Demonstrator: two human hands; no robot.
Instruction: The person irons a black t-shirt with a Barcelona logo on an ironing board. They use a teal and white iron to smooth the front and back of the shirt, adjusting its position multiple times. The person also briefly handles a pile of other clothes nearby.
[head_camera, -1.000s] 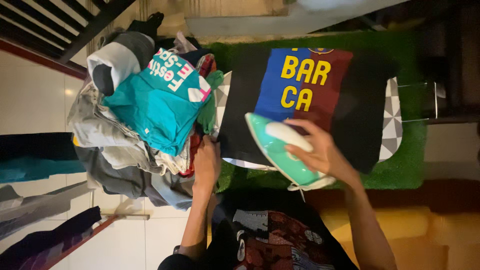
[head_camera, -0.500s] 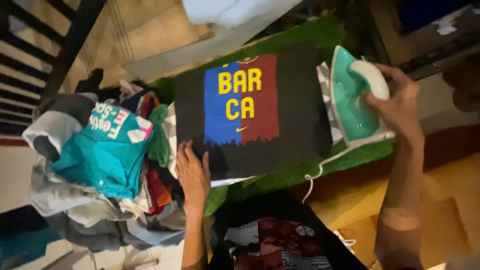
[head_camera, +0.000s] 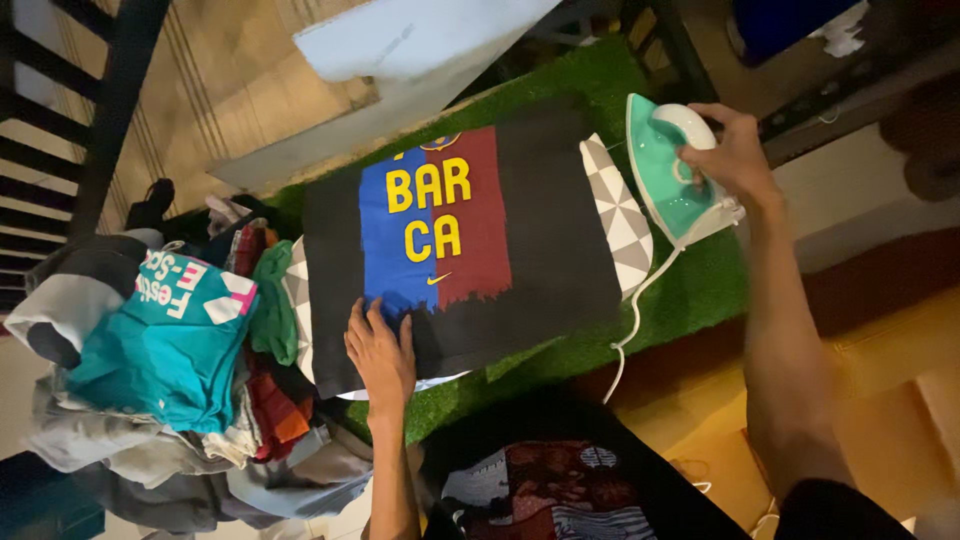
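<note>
Moved off the shirt (head_camera: 460, 250) since the earlier frame, the iron (head_camera: 672, 175) now stands beside the board's (head_camera: 618, 215) end, gripped by the right hand (head_camera: 728, 155), while the left hand (head_camera: 380, 355) lies flat and unclenched on the shirt's near edge, which looks smooth, apparently pressed, with a laundry pile (head_camera: 170, 370) waiting alongside.

I see the black shirt (head_camera: 540, 240) flat under my left hand (head_camera: 381, 357); the green-and-white iron (head_camera: 672, 170) sits gripped in my right hand (head_camera: 733, 155).

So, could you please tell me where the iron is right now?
In the head view, the green iron is at upper right, gripped by the right hand, just past the right end of the black shirt.
</note>
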